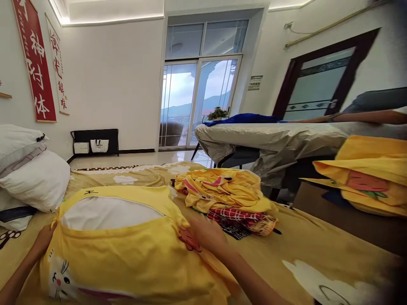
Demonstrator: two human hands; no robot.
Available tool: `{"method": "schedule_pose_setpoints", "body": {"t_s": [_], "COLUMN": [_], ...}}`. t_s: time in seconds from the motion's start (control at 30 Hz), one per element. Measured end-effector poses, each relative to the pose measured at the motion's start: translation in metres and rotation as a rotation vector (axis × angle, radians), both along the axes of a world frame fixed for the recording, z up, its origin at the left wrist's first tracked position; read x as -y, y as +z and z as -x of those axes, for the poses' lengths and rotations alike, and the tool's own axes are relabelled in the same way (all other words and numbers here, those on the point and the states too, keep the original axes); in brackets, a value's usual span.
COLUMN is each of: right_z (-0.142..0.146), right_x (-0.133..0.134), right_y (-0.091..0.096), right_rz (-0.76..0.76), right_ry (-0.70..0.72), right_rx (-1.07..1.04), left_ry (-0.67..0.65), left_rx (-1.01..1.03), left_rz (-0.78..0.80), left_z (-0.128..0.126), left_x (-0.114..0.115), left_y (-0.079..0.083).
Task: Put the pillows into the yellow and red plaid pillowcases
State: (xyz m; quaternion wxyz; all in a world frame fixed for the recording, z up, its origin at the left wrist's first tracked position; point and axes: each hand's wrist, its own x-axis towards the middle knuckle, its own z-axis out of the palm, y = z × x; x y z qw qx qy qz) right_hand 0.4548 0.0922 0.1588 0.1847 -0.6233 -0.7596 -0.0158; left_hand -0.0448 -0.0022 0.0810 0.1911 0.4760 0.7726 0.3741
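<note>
While my left hand (46,237) grips the left corner of the yellow pillowcase (127,254), my right hand (208,233) blurs at its right edge, so I cannot tell how tightly it closes. The case lies near, on the bedsheet (305,254); I judge its pillow (111,214) mostly inside, with the gaping opening left to cover. Just beyond, 1 cloth pile (222,186) limits reach far right; white pillows (41,182) bound the far left. Near right, bedsheet leaves elbow room.
</note>
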Motion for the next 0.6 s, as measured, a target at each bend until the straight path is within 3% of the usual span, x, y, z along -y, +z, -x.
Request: {"method": "schedule_pose_setpoints", "body": {"t_s": [0.03, 0.1, 0.17, 0.2, 0.27, 0.33, 0.43, 0.5, 0.6], "right_z": [0.020, 0.074, 0.136, 0.165, 0.214, 0.246, 0.260, 0.249, 0.220], "right_x": [0.003, 0.011, 0.018, 0.020, 0.021, 0.019, 0.010, -0.005, -0.032], "right_y": [0.021, 0.058, 0.078, 0.079, 0.063, 0.034, 0.000, 0.002, 0.029], "right_rz": [-0.078, -0.186, -0.144, -0.143, -0.046, 0.165, 0.385, 0.377, 0.334], "right_ry": [0.125, 0.580, 1.031, 1.118, 1.113, 1.035, 0.974, 0.920, 0.844], "right_rx": [-0.015, -0.115, -0.110, -0.069, 0.148, 0.447, 0.641, 0.595, 0.527], "left_ry": [-0.029, -0.098, -0.123, -0.109, -0.054, -0.012, -0.022, -0.036, -0.044], "left_rx": [0.137, 0.414, 0.648, 0.749, 0.898, 0.976, 1.024, 1.010, 0.957], "left_rz": [-0.035, -0.101, -0.157, -0.181, -0.196, -0.171, -0.155, -0.152, -0.180], "left_z": [-0.007, -0.021, -0.033, -0.038, -0.043, -0.047, -0.051, -0.047, -0.029], "left_x": [0.001, 0.003, 0.005, 0.005, 0.005, 0.005, 0.008, 0.016, 0.029], "left_y": [0.008, 0.026, 0.040, 0.045, 0.050, 0.053, 0.060, 0.067, 0.072]}}
